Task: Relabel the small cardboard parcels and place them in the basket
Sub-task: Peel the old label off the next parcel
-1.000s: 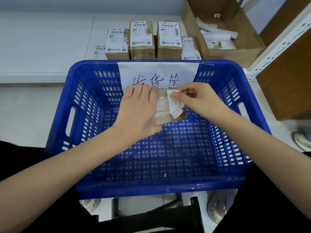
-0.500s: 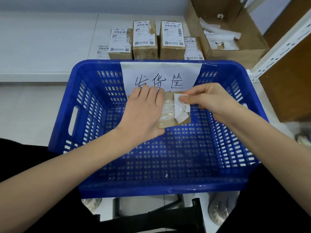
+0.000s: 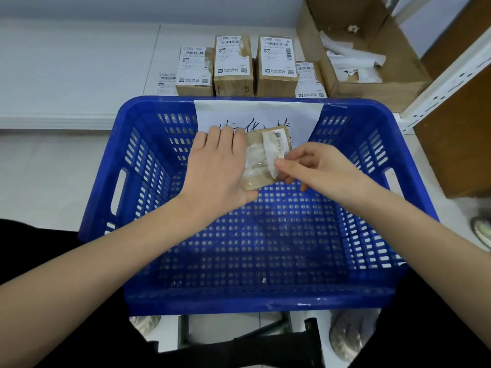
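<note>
— Since a second ago, our right hand (image 3: 316,168) has dropped from the parcel's top edge to its lower right, and the label (image 3: 273,152) has peeled further, now standing off the cardboard as a long strip.

— Where is the parcel (image 3: 261,158) now?

— We hold it near the middle of the frame, above the floor of the basket (image 3: 358,166) and in front of the far wall. It partly covers the handwritten sheet (image 3: 255,112) taped to that wall.

— And our left hand (image 3: 216,166)?

— We see its back, fingers lying along the parcel's left side and curling over its upper left corner. We grip the parcel with it; the thumb is hidden underneath.

— The right?

— Thumb and forefinger pinch the label's lower end, other fingers loosely curled below. The label's upper end is at the parcel's upper right, printed side partly showing. Bare cardboard and torn white residue show left of the strip.

— What else do we see?

— Above the basket, at upper centre, four brown boxes (image 3: 233,62) with white shipping labels stand in a row on a pale surface. At upper right an open carton (image 3: 377,86) holds crumpled white papers. White metal shelving (image 3: 446,75) with a brown board runs down the right edge.

— And low in the frame?

— Our dark clothing in both bottom corners, and a black frame (image 3: 239,338) under the basket.
</note>
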Tool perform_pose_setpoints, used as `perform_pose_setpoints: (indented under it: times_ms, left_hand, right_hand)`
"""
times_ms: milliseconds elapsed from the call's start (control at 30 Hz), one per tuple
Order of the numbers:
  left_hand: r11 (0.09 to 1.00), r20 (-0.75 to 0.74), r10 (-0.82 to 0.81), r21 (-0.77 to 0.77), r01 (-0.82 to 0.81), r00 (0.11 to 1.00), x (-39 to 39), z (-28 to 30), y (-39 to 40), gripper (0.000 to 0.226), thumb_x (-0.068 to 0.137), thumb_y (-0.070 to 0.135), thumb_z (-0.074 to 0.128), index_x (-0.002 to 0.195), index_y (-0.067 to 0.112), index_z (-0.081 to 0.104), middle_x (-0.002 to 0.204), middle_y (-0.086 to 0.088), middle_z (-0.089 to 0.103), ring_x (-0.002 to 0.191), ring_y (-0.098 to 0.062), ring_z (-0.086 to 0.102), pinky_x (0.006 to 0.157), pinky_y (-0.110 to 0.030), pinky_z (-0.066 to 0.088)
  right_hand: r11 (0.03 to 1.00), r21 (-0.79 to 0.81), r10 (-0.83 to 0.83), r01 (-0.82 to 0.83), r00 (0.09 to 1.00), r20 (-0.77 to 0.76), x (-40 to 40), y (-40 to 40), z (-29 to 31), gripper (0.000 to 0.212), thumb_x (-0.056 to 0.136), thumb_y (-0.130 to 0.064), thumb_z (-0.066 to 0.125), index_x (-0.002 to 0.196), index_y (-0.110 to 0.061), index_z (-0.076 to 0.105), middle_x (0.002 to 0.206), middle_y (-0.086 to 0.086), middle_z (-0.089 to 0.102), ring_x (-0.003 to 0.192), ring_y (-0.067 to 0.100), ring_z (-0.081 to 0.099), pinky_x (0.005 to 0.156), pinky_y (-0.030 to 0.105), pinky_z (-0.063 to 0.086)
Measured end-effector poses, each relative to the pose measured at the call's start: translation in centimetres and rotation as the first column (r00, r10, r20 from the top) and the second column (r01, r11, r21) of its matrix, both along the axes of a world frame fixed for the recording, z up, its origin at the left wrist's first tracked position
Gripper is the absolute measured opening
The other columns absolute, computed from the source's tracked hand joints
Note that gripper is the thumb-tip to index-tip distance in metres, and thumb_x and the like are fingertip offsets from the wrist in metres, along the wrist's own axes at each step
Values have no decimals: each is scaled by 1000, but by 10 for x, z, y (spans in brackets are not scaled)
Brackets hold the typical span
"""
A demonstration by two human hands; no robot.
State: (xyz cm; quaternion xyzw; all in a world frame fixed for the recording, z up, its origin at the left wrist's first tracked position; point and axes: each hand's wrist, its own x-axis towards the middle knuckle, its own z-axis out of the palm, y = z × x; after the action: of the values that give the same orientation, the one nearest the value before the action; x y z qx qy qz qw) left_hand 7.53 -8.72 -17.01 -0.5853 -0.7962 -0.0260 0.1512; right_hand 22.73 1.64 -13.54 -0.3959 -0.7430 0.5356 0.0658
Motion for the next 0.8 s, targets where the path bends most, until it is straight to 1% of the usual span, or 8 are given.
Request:
perform_pose_setpoints:
  times_ms: [100,167,267,367,467,600,667,800]
  left_hand:
    - [1000,-20,0,-18,0,1000,4,-2,-1,95,44,62,74,112,-1,56,94,-12,58,84,-30,55,75,-39,38]
    - [1000,-23,-4,-15,3,1000,3,-2,-2,94,45,60,75,113,-2,56,95,-13,58,84,-30,55,75,-38,40]
    - [1000,-26,-4,-20,3,1000,3,-2,-1,96,44,59,76,115,-3,55,96,-13,58,85,-30,55,76,-39,40]
    - [999,3,-26,-39,26,1000,5,-5,-2,102,43,58,79,118,-7,53,97,-15,59,85,-32,57,76,-38,45]
    - [996,3,-79,-45,79,997,5,-8,-4,109,47,58,79,127,-8,46,104,-17,58,92,-33,57,85,-43,42]
    - [994,21,-99,-44,100,995,3,-4,-3,109,44,55,78,127,-7,47,102,-16,58,89,-33,56,81,-37,34]
    - [993,68,-87,-69,92,994,3,-3,-3,108,40,55,80,125,-7,52,99,-16,58,86,-32,57,77,-38,40]
    - [988,65,-83,-123,91,994,7,-5,-4,110,34,58,81,121,-7,57,93,-15,60,81,-32,57,73,-34,46]
  right_hand:
    - [1000,13,28,-28,999,-16,-4,-4,-6,14,90,-22,63,84,-10,66,78,1,71,69,5,64,57,12,45]
    - [999,41,23,-23,1000,20,-4,1,-8,12,92,-13,60,89,-5,68,82,5,71,70,7,63,60,17,48]
    - [995,94,21,-24,999,26,-1,3,-10,12,92,-6,57,91,-2,68,81,7,71,65,1,63,61,15,50]
    - [993,111,44,-43,999,-2,1,1,-10,18,91,-5,59,75,-12,63,67,2,66,58,-1,61,62,13,47]
    - [993,96,67,-65,997,-26,3,-2,-10,25,91,-3,59,69,-13,60,62,0,62,54,-2,58,59,9,45]
    - [991,38,127,-126,992,-10,2,-1,-5,22,96,-1,50,81,-5,65,72,4,65,59,-2,59,59,12,47]
    - [990,12,139,-139,990,10,2,2,-1,27,98,-2,42,90,-4,68,77,4,66,63,0,58,59,13,46]
    - [982,165,91,-92,996,12,4,2,0,25,99,-20,46,91,-11,67,84,3,69,71,4,60,60,11,45]
